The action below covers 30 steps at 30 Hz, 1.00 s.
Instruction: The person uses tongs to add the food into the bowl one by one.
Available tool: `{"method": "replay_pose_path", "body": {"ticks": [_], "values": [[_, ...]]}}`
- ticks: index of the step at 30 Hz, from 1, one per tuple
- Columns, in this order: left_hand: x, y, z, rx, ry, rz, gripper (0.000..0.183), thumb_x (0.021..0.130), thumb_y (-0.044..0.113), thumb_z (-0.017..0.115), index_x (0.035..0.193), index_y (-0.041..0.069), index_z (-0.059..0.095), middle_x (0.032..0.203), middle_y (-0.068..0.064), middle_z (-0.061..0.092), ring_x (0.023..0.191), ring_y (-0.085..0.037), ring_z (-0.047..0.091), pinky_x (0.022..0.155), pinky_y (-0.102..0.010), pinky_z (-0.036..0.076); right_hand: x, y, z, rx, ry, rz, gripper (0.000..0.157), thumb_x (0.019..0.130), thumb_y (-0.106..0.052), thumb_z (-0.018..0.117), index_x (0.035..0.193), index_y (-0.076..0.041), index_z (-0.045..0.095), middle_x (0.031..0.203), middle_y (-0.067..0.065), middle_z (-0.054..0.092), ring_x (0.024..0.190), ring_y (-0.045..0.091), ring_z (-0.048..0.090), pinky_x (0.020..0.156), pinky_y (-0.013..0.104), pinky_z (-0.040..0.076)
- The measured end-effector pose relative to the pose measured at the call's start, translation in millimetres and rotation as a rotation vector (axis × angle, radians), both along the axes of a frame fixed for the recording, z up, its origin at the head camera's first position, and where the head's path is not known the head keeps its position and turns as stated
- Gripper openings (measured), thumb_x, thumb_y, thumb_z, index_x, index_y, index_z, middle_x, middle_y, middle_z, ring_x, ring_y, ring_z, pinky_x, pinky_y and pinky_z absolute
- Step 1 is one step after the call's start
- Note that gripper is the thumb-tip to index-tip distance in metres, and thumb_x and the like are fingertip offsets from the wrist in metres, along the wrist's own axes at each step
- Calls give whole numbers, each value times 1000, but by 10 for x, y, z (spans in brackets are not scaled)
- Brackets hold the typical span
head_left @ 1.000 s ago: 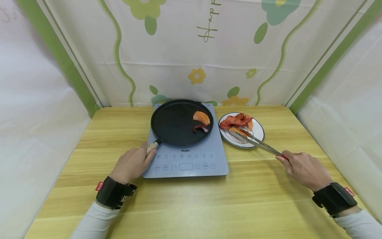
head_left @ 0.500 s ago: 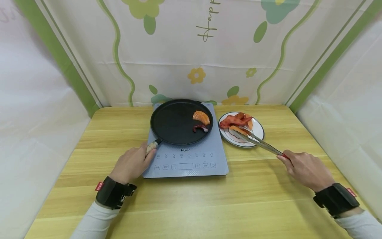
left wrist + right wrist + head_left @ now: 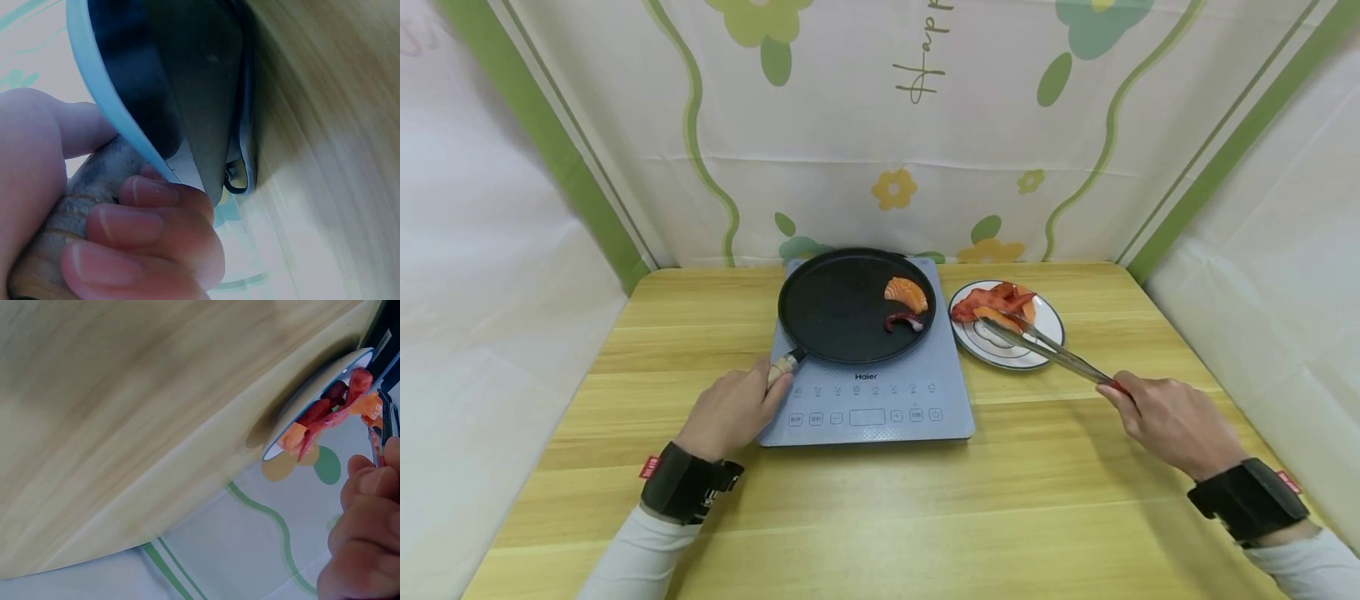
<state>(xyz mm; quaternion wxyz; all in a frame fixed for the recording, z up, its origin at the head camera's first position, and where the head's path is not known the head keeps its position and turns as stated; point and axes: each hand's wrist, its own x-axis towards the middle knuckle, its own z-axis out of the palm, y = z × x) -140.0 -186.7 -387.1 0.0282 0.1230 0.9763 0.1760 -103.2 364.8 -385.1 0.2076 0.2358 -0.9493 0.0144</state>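
Observation:
My left hand (image 3: pixel 735 412) grips the wooden handle (image 3: pixel 784 368) of a round black frying pan (image 3: pixel 835 317); the left wrist view shows its fingers (image 3: pixel 131 226) curled round it. An orange salmon slice (image 3: pixel 906 295) and a dark red octopus tentacle piece (image 3: pixel 904 321) lie at the pan's right side. My right hand (image 3: pixel 1176 427) holds metal tongs (image 3: pixel 1063 357) over a white plate (image 3: pixel 1045 357). Between the tongs' tips is another orange slice (image 3: pixel 997 317), which also shows in the right wrist view. Red strips (image 3: pixel 983 303) and more orange food (image 3: pixel 291 436) lie on the plate.
Under the pan is a grey-blue induction cooker (image 3: pixel 880 429) with a touch panel along its front. The plate stands right of it on the wooden table (image 3: pixel 887 517). A flower-printed cloth (image 3: pixel 820 125) hangs behind the table, and white cloth flanks both sides.
The tongs' tips have risen slightly, and the orange slice between them has moved a little up from the plate. The left hand and pan stay put.

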Motion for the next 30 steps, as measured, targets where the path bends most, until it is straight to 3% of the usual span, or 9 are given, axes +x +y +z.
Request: {"method": "replay_pose_path", "body": {"ticks": [30], "values": [[-8,-2,-8,-1,-17,1,39,100,45,41,102,7,46,66,-4,44,57,-18,45,49,-32,34,-42,-198,137,-4,43,5,23,92,-29,62,77,-22,46,56,-16,26,45,3,25,44,27,25]]}}
